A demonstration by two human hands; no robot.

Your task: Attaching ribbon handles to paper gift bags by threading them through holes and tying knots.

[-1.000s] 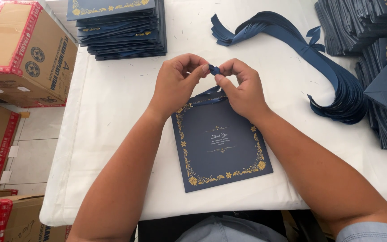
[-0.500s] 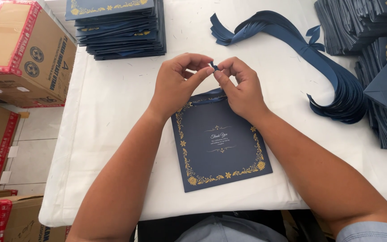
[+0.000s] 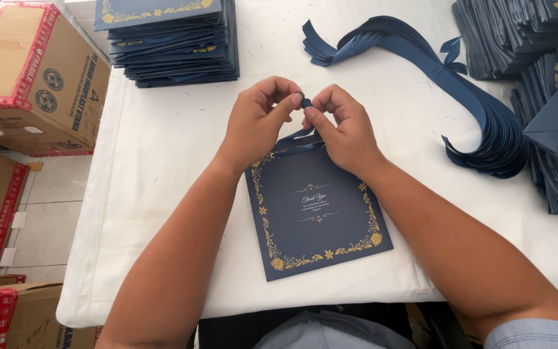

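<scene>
A flat navy bag (image 3: 318,216) lies face up on the tabletop (image 3: 163,148), right in front of the person, slightly turned. Its face carries a gold floral border and a small block of gold script in the middle. At its top edge a thin navy ribbon (image 3: 295,137) runs up into the fingers. The left hand (image 3: 259,123) and right hand (image 3: 343,129) meet just above the bag, fingertips pinched together on the ribbon's end, thumbs and forefingers closed tight around it; both wrists rest near the bag's upper corners.

Compared with a second ago, little differs: the bag sits in the same spot and both hands stay pinched on the ribbon at the same height, with only a slight change in how the fingertips fold.

The tabletop is covered in white cloth. A stack (image 3: 169,39) of the same bags sits at the far left, a loose bundle of ribbons (image 3: 447,84) curves across the far right, and more navy bags (image 3: 537,71) pile at the right edge. Cardboard boxes (image 3: 27,71) with red tape stand on a pale tiled floor (image 3: 46,213) to the left.
</scene>
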